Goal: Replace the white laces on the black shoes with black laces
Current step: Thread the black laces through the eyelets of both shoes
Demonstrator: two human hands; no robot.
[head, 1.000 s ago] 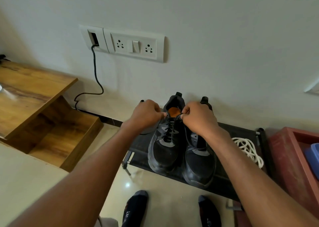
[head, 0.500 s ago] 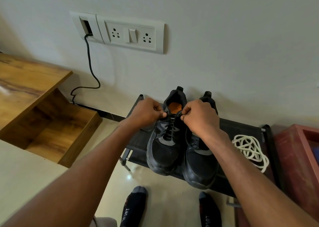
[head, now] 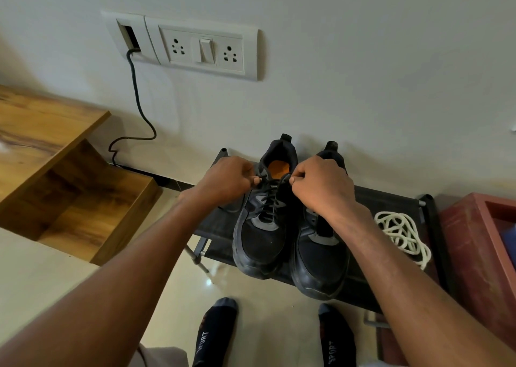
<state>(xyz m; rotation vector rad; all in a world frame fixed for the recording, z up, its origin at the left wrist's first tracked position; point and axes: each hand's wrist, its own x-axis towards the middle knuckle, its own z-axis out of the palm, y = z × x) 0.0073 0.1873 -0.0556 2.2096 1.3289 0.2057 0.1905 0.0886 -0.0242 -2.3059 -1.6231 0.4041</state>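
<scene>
Both hands, left hand point(head: 226, 181) and right hand point(head: 321, 188), pinch the thin black lace point(head: 269, 199) ends atop the left black mesh sneaker point(head: 261, 227), coiled white rope laces point(head: 400, 235) lying right of it, so uneven pulling could probably leave lopsided ends.

Shoes point(head: 290, 244) black, grey side patches, orange insole point(head: 279, 168). Black laces point(head: 268, 202) on left shoe. White laces point(head: 402, 234) coiled. Rack point(head: 220, 227) black. Wall plate point(head: 206, 48) white, cable point(head: 139, 101) black. Wood shelf point(head: 55, 154) brown grain. Bin point(head: 474, 244) red. Socks point(head: 215, 333) dark, white "SPORT".
</scene>
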